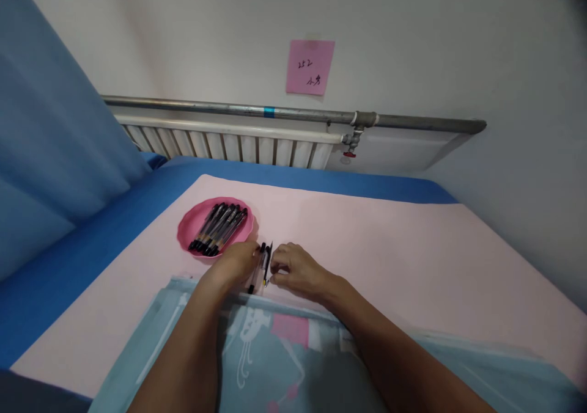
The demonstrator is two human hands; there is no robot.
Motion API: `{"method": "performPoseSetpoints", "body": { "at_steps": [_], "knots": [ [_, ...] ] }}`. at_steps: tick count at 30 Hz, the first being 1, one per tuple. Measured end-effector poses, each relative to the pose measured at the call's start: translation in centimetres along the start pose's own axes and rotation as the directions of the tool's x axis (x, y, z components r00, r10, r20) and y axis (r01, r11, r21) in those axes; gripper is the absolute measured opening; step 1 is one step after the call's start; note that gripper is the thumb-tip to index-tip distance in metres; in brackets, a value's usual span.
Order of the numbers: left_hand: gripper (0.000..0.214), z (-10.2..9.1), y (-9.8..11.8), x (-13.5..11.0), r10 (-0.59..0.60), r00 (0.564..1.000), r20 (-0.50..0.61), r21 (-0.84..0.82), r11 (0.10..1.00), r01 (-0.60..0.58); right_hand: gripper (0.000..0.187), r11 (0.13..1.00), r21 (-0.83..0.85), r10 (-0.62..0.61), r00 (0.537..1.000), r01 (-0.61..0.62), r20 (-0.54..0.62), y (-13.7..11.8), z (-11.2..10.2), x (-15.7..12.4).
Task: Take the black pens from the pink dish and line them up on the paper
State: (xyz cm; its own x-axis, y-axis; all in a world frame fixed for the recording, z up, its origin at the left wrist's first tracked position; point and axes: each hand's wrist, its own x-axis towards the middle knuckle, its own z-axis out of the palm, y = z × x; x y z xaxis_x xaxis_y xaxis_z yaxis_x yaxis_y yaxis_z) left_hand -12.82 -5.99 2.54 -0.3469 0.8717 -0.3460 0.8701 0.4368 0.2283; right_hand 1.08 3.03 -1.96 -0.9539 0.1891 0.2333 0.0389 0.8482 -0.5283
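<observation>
Pink sheet [389,248] below a white wall [206,34], pen and dark piece between two hands.

Left hand [236,263] rests beside the pen [254,275] and right hand [298,269] curls beside the slim dark piece [266,265]; whether either grips anything, I cannot tell. Near the left hand, a pink plate [184,233] holds a bundle of pens [220,226]. Teal cloth [270,355] shows below the forearms; behind the sheet stands a radiator [247,149], a pink note [310,68] above.
</observation>
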Motion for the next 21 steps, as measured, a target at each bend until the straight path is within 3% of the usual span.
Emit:
{"method": "performPoseSetpoints", "body": {
  "at_steps": [6,13,21],
  "knots": [
    [0.030,0.3,-0.2,0.2,0.007,1.000,-0.002,-0.004,1.000,-0.007,0.003,1.000,0.014,-0.017,1.000,0.017,0.006,-0.7,0.1,0.1],
    [0.029,0.1,0.1,0.0,-0.006,1.000,0.019,0.002,1.000,0.006,0.009,0.986,-0.167,0.000,1.000,0.005,0.028,-1.6,1.0,-0.1],
    [0.030,-0.3,0.5,-0.2,-0.008,1.000,0.023,0.027,1.000,0.007,0.010,0.968,-0.250,0.048,0.996,-0.027,0.079,-2.1,1.0,-0.3]
  ]
}}
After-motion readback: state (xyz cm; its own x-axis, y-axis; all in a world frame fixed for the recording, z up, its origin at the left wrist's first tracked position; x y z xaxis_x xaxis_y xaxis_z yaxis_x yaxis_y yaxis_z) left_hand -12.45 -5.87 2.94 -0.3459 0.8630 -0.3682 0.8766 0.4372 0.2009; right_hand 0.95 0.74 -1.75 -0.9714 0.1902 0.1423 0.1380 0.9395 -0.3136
